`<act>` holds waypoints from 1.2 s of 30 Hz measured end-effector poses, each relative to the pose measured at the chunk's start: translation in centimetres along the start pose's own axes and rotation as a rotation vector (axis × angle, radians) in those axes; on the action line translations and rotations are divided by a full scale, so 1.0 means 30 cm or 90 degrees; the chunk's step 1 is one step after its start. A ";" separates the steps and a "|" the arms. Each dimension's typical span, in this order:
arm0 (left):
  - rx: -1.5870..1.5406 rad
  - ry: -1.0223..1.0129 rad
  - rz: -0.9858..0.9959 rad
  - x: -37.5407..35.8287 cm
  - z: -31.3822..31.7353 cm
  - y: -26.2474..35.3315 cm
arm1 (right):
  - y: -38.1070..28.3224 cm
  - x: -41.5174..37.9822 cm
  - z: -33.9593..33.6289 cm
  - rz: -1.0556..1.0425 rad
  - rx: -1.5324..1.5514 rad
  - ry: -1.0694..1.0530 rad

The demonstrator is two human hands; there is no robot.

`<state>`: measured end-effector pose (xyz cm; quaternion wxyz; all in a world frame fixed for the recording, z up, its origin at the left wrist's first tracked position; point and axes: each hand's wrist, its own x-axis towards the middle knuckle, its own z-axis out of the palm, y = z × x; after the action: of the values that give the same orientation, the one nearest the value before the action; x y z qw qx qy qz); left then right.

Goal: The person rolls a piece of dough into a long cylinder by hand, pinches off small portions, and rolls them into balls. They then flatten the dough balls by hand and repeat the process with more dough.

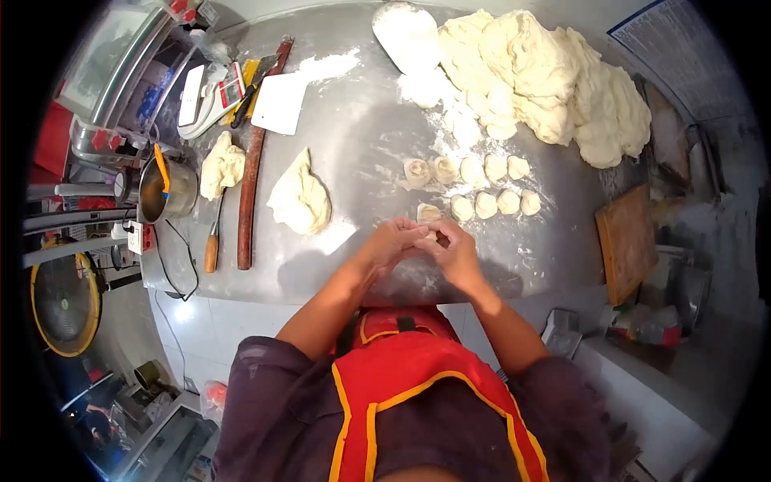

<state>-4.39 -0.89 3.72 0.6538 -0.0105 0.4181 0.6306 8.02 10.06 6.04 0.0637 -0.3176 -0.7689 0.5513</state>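
My left hand (395, 241) and my right hand (453, 251) meet near the table's front edge. Their fingers are pinched together around a small piece of dough (433, 236), mostly hidden by the fingers. Just beyond the fingertips lies a small round dough ball (429, 213), the leftmost of a front row. Several more dough balls (486, 204) continue that row to the right. Behind it runs a second row of dough balls (472, 170), dusted with flour.
A large dough mass (530, 68) fills the back right beside a flour scoop (405, 36). Leftward lie a dough lump (300, 197), a rolling pin (250, 185), a white scraper (279, 104), another dough lump (223, 165), a scale (213, 100) and a pot (183, 191). A wooden board (627, 243) stands right.
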 end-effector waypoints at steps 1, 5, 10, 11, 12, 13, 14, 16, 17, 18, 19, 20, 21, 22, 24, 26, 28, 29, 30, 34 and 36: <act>0.022 0.019 -0.015 -0.003 -0.003 -0.017 | 0.044 -0.015 0.013 0.049 0.062 0.014; 0.006 -0.015 -0.032 0.015 0.006 -0.072 | 0.080 -0.059 -0.007 0.133 0.290 0.060; 0.160 -0.187 -0.059 0.018 0.048 -0.039 | 0.168 -0.002 -0.122 0.168 0.296 0.183; 0.192 -0.179 -0.054 0.014 0.057 -0.038 | 0.180 0.028 -0.171 0.176 0.209 0.220; 0.225 -0.171 -0.049 0.008 0.066 -0.040 | 0.174 0.057 -0.217 0.182 0.124 0.257; 0.258 -0.161 -0.043 0.004 0.071 -0.042 | 0.210 0.083 -0.212 0.044 0.041 0.280; 0.260 -0.114 -0.017 0.001 0.071 -0.044 | 0.245 0.092 -0.209 -0.006 -0.025 0.258; 0.265 -0.024 0.034 0.007 0.073 -0.047 | 0.172 0.106 -0.193 -0.104 -0.160 0.215; 0.262 -0.011 0.043 0.012 0.073 -0.053 | 0.134 0.114 -0.170 -0.161 -0.198 0.277; 0.259 0.003 0.050 0.017 0.071 -0.056 | 0.144 0.121 -0.162 -0.172 -0.219 0.266; 0.258 0.018 0.058 0.020 0.069 -0.056 | 0.167 0.132 -0.147 -0.184 -0.240 0.255; 0.244 0.028 0.062 0.020 0.068 -0.053 | 0.192 0.145 -0.132 -0.197 -0.260 0.244; 0.229 0.038 0.065 0.019 0.073 -0.051 | 0.214 0.155 -0.117 -0.266 -0.283 0.255; 0.212 0.047 0.068 0.019 0.079 -0.053 | 0.236 0.164 -0.113 -0.276 -0.322 0.246; 0.212 0.098 0.047 0.021 0.087 -0.060 | 0.242 0.166 -0.110 -0.292 -0.399 0.232; 0.184 0.129 0.042 0.039 0.089 -0.055 | 0.203 0.132 -0.124 -0.276 -0.430 0.223; 0.125 0.143 0.043 0.062 0.079 -0.067 | 0.116 0.059 -0.132 -0.225 -0.338 0.183; 0.081 0.129 0.031 0.065 0.077 -0.068 | 0.073 0.007 -0.132 -0.181 -0.232 0.148; 0.038 0.113 0.018 0.067 0.078 -0.071 | 0.053 -0.035 -0.128 -0.135 -0.126 0.114; 0.001 0.030 -0.030 0.074 0.104 -0.088 | 0.083 -0.081 -0.101 -0.011 0.094 0.073; 0.026 0.007 -0.032 0.075 0.106 -0.089 | 0.093 -0.085 -0.105 0.000 0.077 0.105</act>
<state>-0.79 2.13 3.16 0.6669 -0.0112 0.4339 0.6057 12.60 11.70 5.40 0.1455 -0.3575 -0.7263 0.5687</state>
